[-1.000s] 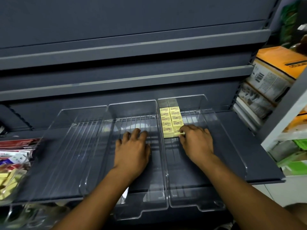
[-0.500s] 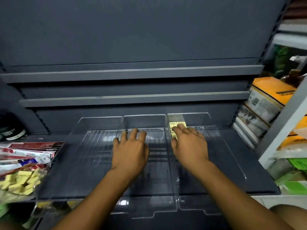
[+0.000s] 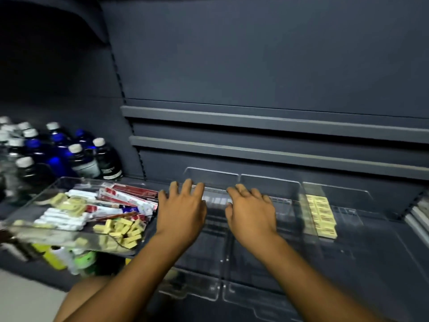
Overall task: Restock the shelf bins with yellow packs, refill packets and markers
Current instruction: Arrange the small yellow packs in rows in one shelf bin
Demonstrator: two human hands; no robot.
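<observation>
Shelf bins (image 3: pixel 269 182) lie mostly bare in your head view. Your left hand (image 3: pixel 181 212) and right hand (image 3: pixel 251 213) are spread flat over two of them, palms down, holding nothing. Yellow packs (image 3: pixel 321 213) sit in rows in the bin at your right. More stock fills the supply tray (image 3: pixel 58 235) at your left. Reach across carelessly and a forearm could clip its rim, spilling the loose heap.

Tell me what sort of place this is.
Probably a stationery shop aisle: dark slotted shelving, clear bins, one with rowed yellow packs, and a tray of mixed stock beside capped bottles.
</observation>
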